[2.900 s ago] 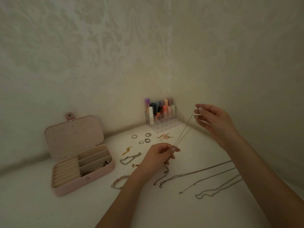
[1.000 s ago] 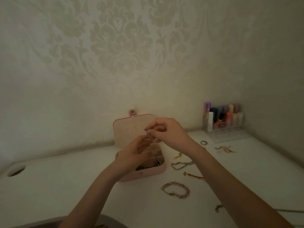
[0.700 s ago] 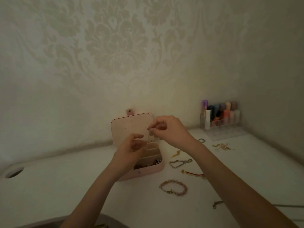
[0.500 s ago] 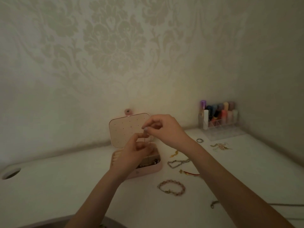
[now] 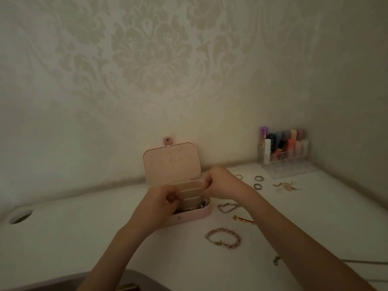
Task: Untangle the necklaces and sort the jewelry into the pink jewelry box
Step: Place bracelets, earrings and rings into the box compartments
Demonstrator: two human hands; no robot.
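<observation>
Pink jewelry box point(image 5: 190, 217): open on the bench point(image 5: 63, 238), lid upright; we see dark jewelry in its near right compartment.
Step, as we judge: lowering a thin necklace into a compartment; we would feed it in slowly, so it coils without knotting.
Left hand point(image 5: 161, 199): grip curled over the box; the chain is too fine to see, so contents unclear.
Right hand point(image 5: 220, 182): grip pinched at the box's right rim, likewise unclear.
Still out: beaded bracelet point(image 5: 223, 240), rings point(image 5: 258, 181).
</observation>
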